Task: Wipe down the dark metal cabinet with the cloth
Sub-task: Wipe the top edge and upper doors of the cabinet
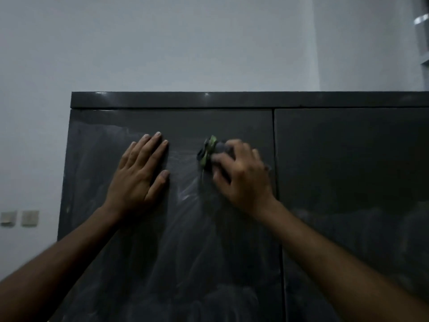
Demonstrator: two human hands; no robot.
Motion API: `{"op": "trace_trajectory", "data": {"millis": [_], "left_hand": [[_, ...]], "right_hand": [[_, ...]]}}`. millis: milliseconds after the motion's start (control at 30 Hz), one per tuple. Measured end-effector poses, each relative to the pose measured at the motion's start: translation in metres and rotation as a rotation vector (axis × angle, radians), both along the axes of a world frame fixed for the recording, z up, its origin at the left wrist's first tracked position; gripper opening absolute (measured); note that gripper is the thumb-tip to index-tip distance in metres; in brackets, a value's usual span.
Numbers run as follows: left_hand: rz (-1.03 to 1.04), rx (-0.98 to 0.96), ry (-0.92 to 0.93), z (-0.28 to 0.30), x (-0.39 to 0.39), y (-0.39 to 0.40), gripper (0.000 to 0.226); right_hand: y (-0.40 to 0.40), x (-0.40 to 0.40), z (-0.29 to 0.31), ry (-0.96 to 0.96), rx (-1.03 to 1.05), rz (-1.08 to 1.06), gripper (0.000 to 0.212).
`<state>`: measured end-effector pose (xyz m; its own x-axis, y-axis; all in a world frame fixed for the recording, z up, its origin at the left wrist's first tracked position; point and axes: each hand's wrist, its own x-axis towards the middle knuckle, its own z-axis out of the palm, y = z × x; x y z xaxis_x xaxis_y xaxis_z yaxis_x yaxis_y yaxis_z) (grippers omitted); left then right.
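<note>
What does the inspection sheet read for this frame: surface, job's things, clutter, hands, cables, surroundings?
Surface: dark metal cabinet, two doors; left door smeared with pale streaks.
Job's things: cloth, green and dark, bunched against the left door.
Clutter: nothing seen.
Hands: left hand flat on the left door, fingers straight; right hand grips the cloth.
Cables: nothing seen.
Surroundings: pale wall; two wall switches left of the cabinet.

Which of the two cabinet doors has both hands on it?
The left door: the left hand lies flat on it and the right hand grips the cloth against it. The right door is untouched.
</note>
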<state>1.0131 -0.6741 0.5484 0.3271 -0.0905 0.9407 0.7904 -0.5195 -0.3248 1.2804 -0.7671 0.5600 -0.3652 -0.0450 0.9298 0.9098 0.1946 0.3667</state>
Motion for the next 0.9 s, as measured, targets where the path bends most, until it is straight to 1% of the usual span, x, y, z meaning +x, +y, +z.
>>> {"op": "trace_trajectory", "data": {"millis": [67,100,133,167,233,267,300,333,367,467,500,533,567,600,633,700,733,767,800,867,900], "left_hand": [[-0.005,0.003,0.003,0.000,0.001,0.001,0.068],[-0.004,0.002,0.005,0.000,0.002,0.001,0.068],[0.000,0.001,0.004,-0.001,0.003,0.002,0.068],[0.002,0.001,0.003,-0.001,0.003,0.003,0.069],[0.006,0.009,0.005,-0.001,0.002,0.005,0.070],[0.005,0.013,0.006,-0.001,0.002,0.007,0.070],[0.004,0.015,0.006,-0.001,0.001,0.007,0.070],[0.001,0.018,0.007,-0.001,0.001,0.008,0.070],[-0.006,0.023,0.008,-0.001,0.001,0.008,0.070],[-0.029,0.032,0.011,0.000,0.000,0.006,0.070],[-0.028,0.028,0.013,0.000,0.000,0.007,0.070],[-0.024,0.024,0.013,0.000,0.000,0.007,0.070],[-0.018,0.022,0.011,-0.001,0.000,0.007,0.070],[-0.012,0.021,0.010,0.000,0.000,0.008,0.070],[-0.011,0.021,0.011,0.000,0.001,0.008,0.070],[-0.020,0.019,0.012,-0.001,0.000,0.006,0.069],[-0.025,0.013,0.012,-0.001,-0.001,0.005,0.069],[-0.030,0.002,0.015,0.000,-0.001,0.002,0.069],[-0.039,-0.016,0.022,0.000,-0.002,-0.001,0.069],[-0.092,-0.061,0.081,0.001,-0.009,-0.007,0.072],[-0.122,-0.076,0.142,0.002,-0.016,-0.009,0.075]], "right_hand": [[-0.005,0.009,-0.027,-0.221,-0.080,-0.012,0.021],[-0.010,0.019,-0.030,-0.263,-0.088,-0.022,0.020],[-0.013,0.028,-0.027,-0.237,-0.070,-0.032,0.020],[-0.016,0.033,-0.019,-0.143,-0.030,-0.038,0.019],[-0.016,0.026,0.008,0.154,0.062,-0.026,0.018],[-0.012,0.013,0.021,0.270,0.092,-0.026,0.018],[-0.006,-0.004,0.028,0.327,0.111,-0.027,0.018],[0.001,-0.021,0.027,0.320,0.117,-0.029,0.018],[0.007,-0.033,0.019,0.255,0.095,-0.032,0.019],[0.009,-0.035,-0.027,-0.137,-0.088,-0.042,0.022],[0.003,-0.026,-0.036,-0.227,-0.134,-0.059,0.023],[-0.001,-0.015,-0.036,-0.260,-0.143,-0.074,0.023],[-0.004,-0.008,-0.031,-0.219,-0.120,-0.085,0.022],[-0.006,-0.005,-0.020,-0.117,-0.072,-0.091,0.021],[-0.006,-0.008,-0.006,0.028,-0.013,-0.089,0.021],[0.002,-0.031,0.019,0.291,0.080,-0.082,0.019],[0.008,-0.050,0.023,0.347,0.101,-0.071,0.018],[0.014,-0.066,0.020,0.335,0.099,-0.066,0.018],[0.018,-0.077,0.011,0.264,0.070,-0.063,0.019],[0.017,-0.080,-0.015,0.026,-0.029,-0.060,0.020],[0.011,-0.072,-0.025,-0.081,-0.073,-0.069,0.021]]}}
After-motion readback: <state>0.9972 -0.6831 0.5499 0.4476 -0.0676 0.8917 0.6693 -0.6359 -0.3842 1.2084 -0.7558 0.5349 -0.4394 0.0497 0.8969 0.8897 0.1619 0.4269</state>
